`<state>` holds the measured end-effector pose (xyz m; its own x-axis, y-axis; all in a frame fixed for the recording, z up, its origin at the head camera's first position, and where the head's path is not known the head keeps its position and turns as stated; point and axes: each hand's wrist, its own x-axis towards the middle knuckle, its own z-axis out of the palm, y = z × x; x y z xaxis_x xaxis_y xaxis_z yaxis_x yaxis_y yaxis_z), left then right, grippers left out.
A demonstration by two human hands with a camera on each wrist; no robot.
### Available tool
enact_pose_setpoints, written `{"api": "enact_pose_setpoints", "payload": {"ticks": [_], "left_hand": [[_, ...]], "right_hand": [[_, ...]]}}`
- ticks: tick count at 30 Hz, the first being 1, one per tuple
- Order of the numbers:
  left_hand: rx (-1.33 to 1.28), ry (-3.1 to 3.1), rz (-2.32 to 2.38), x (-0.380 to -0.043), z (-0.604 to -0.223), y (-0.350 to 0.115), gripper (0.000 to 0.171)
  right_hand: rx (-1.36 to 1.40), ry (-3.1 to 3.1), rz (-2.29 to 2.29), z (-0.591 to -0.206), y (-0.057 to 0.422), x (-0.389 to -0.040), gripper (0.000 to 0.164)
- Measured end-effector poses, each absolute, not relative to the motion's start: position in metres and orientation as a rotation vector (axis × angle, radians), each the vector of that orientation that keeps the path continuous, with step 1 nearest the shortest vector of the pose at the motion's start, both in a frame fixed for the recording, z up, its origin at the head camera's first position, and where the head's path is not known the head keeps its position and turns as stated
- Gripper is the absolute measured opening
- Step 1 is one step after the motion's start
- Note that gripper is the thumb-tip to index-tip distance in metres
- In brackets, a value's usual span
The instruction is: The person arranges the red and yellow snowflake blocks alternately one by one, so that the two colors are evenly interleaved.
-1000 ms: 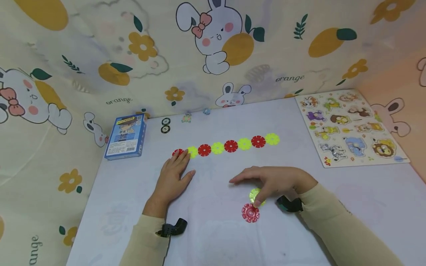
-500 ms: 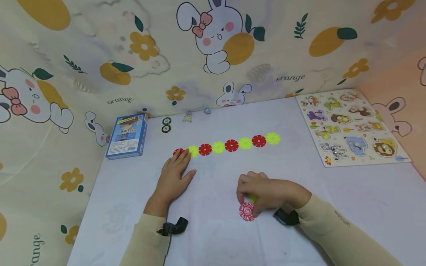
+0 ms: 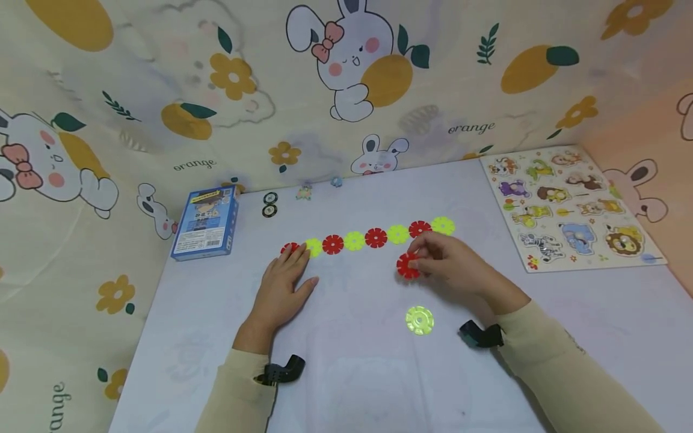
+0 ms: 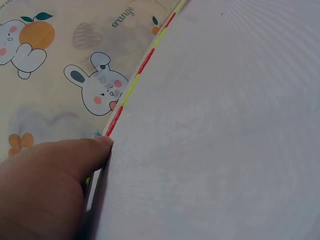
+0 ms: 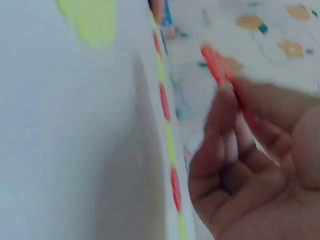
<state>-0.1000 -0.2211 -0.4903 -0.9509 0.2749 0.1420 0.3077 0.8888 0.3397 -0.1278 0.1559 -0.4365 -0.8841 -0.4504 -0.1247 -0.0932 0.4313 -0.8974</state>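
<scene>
My right hand (image 3: 457, 267) pinches a red notched plastic disc (image 3: 407, 266) between thumb and fingers, raised over the table just in front of the row's right part. In the right wrist view the red disc (image 5: 217, 65) shows nearly edge-on. The row alternates red and yellow-green discs; a yellow-green disc (image 3: 444, 226) ends it at the right. My left hand (image 3: 281, 288) lies flat with fingers extended, its fingertips on the row's left end, partly covering a red disc (image 3: 289, 247). A single yellow-green disc (image 3: 419, 320) lies nearer me on the table.
A blue box (image 3: 206, 221) stands at the table's back left. Beside it are two small black rings (image 3: 269, 204) and a small star-shaped figure (image 3: 304, 191). An animal puzzle board (image 3: 574, 210) lies at the right. Patterned cloth (image 3: 243, 78) hangs behind the white table.
My right hand has picked up the red disc from beside the loose yellow-green one and carried it forward towards the row. My left hand has stayed in place.
</scene>
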Motion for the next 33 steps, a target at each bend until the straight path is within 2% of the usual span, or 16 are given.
{"api": "enact_pose_setpoints", "payload": {"ticks": [8,13,16,20,27,33], "left_hand": [[-0.453,-2.976,-0.533,-0.100,-0.491,-0.222,0.068],[-0.445,-2.978,-0.541,-0.100,-0.493,-0.223,0.068],[-0.445,-2.975,-0.548,-0.100,-0.494,-0.223,0.068],[-0.455,-2.971,-0.551,-0.101,-0.493,-0.222,0.068],[-0.460,-2.964,-0.550,-0.101,-0.492,-0.222,0.067],[-0.463,-2.970,-0.554,-0.101,-0.493,-0.221,0.067]], "right_hand": [[0.037,2.683,-1.362,-0.434,0.214,-0.152,0.028],[0.190,2.729,-1.309,-0.440,0.233,-0.158,0.037],[0.165,2.758,-1.274,-0.442,0.235,-0.159,0.043],[-0.032,2.807,-1.047,-0.439,0.234,-0.159,0.051],[-0.329,2.787,-0.529,-0.440,0.230,-0.156,0.080],[-0.364,2.766,-0.485,-0.442,0.229,-0.155,0.085]]}}
